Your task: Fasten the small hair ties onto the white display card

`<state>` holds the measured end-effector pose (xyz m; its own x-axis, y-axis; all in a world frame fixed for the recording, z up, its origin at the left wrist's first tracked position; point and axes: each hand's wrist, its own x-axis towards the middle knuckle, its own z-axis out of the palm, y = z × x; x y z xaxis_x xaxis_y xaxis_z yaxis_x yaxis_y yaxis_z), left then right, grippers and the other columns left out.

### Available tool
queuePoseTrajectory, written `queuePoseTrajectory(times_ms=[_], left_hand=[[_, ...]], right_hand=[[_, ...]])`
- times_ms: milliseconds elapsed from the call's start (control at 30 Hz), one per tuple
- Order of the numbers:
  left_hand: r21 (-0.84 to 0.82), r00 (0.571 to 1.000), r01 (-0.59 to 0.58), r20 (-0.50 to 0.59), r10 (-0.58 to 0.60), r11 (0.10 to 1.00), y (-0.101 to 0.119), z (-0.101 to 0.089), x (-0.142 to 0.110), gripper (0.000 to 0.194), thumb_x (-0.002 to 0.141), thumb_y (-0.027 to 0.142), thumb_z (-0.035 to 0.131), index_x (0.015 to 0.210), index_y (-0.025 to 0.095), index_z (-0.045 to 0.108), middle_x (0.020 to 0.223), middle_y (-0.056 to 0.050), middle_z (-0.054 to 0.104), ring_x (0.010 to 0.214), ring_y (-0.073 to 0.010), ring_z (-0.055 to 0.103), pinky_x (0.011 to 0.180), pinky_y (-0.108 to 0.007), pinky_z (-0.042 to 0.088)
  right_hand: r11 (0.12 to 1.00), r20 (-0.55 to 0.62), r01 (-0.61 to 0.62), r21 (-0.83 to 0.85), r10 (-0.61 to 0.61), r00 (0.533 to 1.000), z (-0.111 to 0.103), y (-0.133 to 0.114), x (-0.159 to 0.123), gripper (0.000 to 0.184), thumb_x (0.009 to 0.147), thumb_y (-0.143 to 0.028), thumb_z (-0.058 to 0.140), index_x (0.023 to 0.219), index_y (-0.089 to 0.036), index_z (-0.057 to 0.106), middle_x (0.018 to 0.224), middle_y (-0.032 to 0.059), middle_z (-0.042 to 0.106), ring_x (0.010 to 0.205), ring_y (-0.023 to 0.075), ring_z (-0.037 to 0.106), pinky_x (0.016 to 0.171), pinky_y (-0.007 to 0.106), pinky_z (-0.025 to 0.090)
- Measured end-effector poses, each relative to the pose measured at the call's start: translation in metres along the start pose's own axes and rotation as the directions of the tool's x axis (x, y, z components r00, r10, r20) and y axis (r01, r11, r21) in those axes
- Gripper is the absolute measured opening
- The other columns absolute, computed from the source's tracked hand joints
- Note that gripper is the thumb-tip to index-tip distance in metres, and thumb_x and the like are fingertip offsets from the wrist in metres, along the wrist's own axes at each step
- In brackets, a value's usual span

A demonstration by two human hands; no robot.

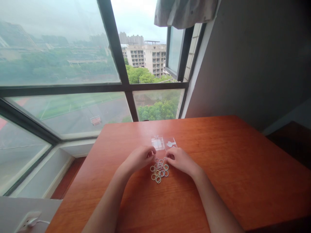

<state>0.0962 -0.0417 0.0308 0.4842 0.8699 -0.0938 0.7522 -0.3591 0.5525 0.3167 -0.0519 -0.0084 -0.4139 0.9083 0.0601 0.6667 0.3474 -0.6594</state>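
Observation:
A loose pile of small pastel hair ties lies on the table between my two hands, several of them overlapping. My left hand is closed at the left of the pile, its fingers curled and thumb near the fingertips; whatever they hold is hidden. On the right, my right hand pinches what looks like a pale hair tie at the pile's upper edge. Just beyond my fingers sits a clear plastic box, with its transparent lid, bearing a pale label or print, laid open beside it.
The reddish-brown wooden table extends to both sides. Beyond its far edge stands a dark-framed window, with one pane swung open. A grey wall rises at the right. At lower left, a plug sits in a wall socket.

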Motion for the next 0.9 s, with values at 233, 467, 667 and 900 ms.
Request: queuePoseTrajectory(times_ms=[233, 467, 667, 900], left_hand=[[-0.149, 0.987, -0.145, -0.087, 0.133, 0.978, 0.007, 0.013, 0.006, 0.022, 0.088, 0.028, 0.048, 0.094, 0.018, 0.067, 0.079, -0.003, 0.065, 0.068, -0.0126, 0.054, 0.061, -0.022, 0.042], [-0.157, 0.975, -0.196, -0.139, 0.175, 0.968, 0.002, 0.022, 0.01, 0.018, 0.087, 0.023, 0.049, 0.086, 0.018, 0.066, 0.077, -0.003, 0.063, 0.068, -0.0121, 0.054, 0.063, -0.022, 0.043], [-0.111, 0.951, -0.154, -0.287, 0.117, 0.982, -0.006, 0.024, 0.016, 0.015, 0.085, 0.022, 0.051, 0.083, 0.018, 0.065, 0.08, -0.003, 0.064, 0.068, -0.0123, 0.055, 0.065, -0.024, 0.044], [-0.106, 0.823, 0.051, -0.559, -0.102, 0.993, -0.029, 0.024, 0.025, 0.016, 0.086, 0.029, 0.051, 0.087, 0.02, 0.064, 0.079, -0.002, 0.062, 0.067, -0.0126, 0.054, 0.066, -0.024, 0.043]], right_hand=[[0.998, -0.169, 0.042, 0.041, -0.034, 0.985, 0.003, -0.006, 0.005, 0.009, 0.086, -0.022, 0.06, 0.08, -0.02, 0.066, 0.075, -0.0001, 0.064, 0.068, 0.0129, 0.053, 0.065, 0.024, 0.039], [0.996, -0.174, 0.071, 0.057, -0.06, 0.983, 0.006, -0.007, 0.006, 0.007, 0.086, -0.02, 0.06, 0.081, -0.02, 0.066, 0.074, -0.0004, 0.063, 0.068, 0.0129, 0.054, 0.064, 0.023, 0.039], [0.999, -0.193, 0.011, 0.033, -0.004, 0.981, 0.006, -0.005, 0.006, 0.009, 0.085, -0.021, 0.06, 0.091, -0.021, 0.066, 0.08, 0.0004, 0.065, 0.071, 0.0139, 0.056, 0.069, 0.024, 0.041], [0.993, -0.112, -0.085, -0.078, 0.076, 0.991, 0.007, -0.004, 0.004, 0.009, 0.084, -0.019, 0.058, 0.082, -0.021, 0.066, 0.084, 0.0023, 0.068, 0.077, 0.0156, 0.059, 0.07, 0.025, 0.039]])
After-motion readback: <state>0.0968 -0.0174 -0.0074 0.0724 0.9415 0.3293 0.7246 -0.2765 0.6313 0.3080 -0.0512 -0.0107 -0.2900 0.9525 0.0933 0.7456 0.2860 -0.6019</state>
